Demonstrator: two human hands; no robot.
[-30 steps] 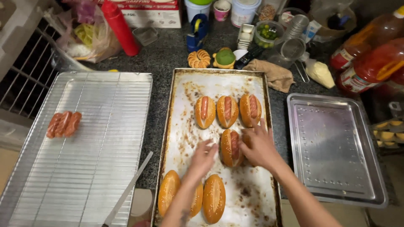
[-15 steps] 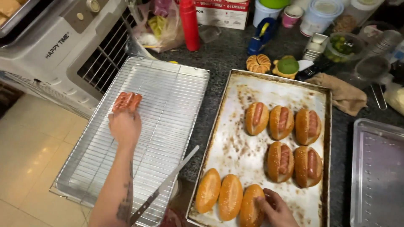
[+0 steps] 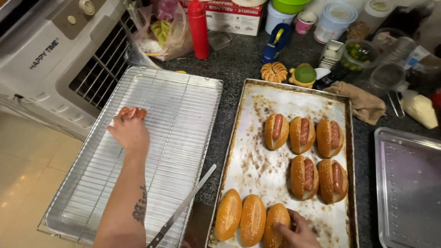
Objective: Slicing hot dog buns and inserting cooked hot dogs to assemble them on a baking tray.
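Note:
My left hand (image 3: 129, 132) lies on the wire cooling rack (image 3: 179, 110), fingers curled over the sausages (image 3: 133, 111) at its far left. My right hand (image 3: 296, 232) rests on the rightmost of three plain sesame buns (image 3: 251, 219) at the near edge of the browned baking tray (image 3: 250, 151). Several buns filled with sausages (image 3: 305, 151) sit in two rows farther back on that tray.
A long knife (image 3: 181, 206) lies across the rack's near right corner. An empty perforated metal tray (image 3: 406, 183) is at the right. Behind are a red squeeze bottle (image 3: 198, 28), a brown cloth (image 3: 363, 102), a plastic bag (image 3: 163, 32), containers, and a white appliance (image 3: 50, 59) at left.
My left hand went from the buns to the rack and now closes over the sausages. My right hand dropped to the near row of plain buns. The view shifted left.

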